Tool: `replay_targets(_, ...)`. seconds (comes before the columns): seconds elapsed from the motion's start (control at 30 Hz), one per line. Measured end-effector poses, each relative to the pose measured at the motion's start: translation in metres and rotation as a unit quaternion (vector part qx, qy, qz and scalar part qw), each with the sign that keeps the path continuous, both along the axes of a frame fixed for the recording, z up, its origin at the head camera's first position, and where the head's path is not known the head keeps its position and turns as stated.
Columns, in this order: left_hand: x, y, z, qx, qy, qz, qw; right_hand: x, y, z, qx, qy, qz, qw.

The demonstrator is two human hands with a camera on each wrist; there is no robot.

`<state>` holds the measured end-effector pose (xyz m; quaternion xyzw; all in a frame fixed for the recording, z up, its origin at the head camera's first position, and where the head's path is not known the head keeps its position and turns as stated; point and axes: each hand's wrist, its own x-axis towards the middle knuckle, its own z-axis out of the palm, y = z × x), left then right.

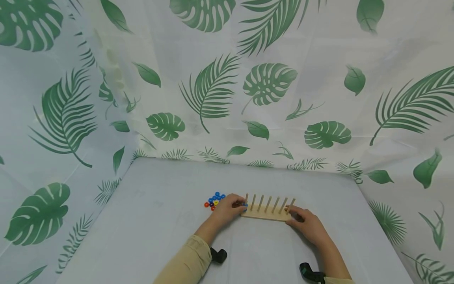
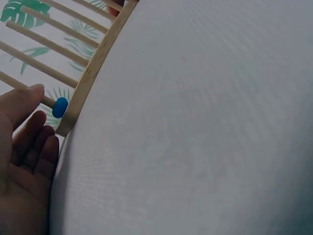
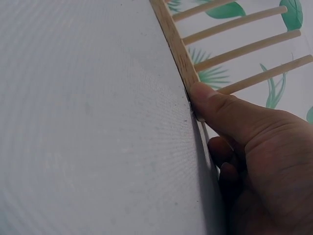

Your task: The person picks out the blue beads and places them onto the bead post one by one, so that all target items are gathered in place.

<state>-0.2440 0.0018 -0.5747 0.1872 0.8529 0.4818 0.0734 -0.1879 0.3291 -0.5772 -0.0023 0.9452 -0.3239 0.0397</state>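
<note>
A pale wooden peg rack (image 1: 266,215) stands on the table, with several upright dowels in a row along its base. One blue bead (image 2: 59,107) sits low on the leftmost dowel, close to the base. The left hand (image 1: 227,209) has its thumb and index finger around that dowel just above the bead; in the left wrist view the other fingers curl loosely below and the index finger is hidden. At the rack's right end, the right hand (image 1: 310,225) grips the base, its thumb (image 3: 203,95) on the front edge and its fingers behind.
Left of the rack, partly behind the left hand, lies a small cluster of blue, red, yellow and dark beads (image 1: 214,198). Each wrist wears a black device (image 1: 218,256). A white cover spreads over the table (image 1: 170,205), and leaf-print sheets (image 1: 220,138) rise around it.
</note>
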Motion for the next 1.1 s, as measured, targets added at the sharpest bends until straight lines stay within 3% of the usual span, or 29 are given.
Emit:
replay_targets(0.23,-0.0017,-0.0005,-0.0031,-0.013,0.016,-0.007,0.9998,-0.0004,0.0008,0.0003,0.0,0.0,-0.003,1.0)
replay_targets(0.53,-0.0004,-0.001,-0.0019,-0.024,-0.001,-0.01,0.9996,0.0006,-0.0007,0.0015,0.002,-0.006,-0.003,1.0)
replay_targets(0.77,-0.0014,-0.0002,-0.0045,-0.037,0.015,-0.011,0.9991,0.0013,-0.0034,0.0042,0.003,-0.001,-0.002,1.0)
replay_targets(1.1,-0.0024,-0.0004,-0.0051,-0.042,0.013,-0.012,0.9989,0.0017,-0.0039,0.0066,0.003,-0.007,-0.006,1.0)
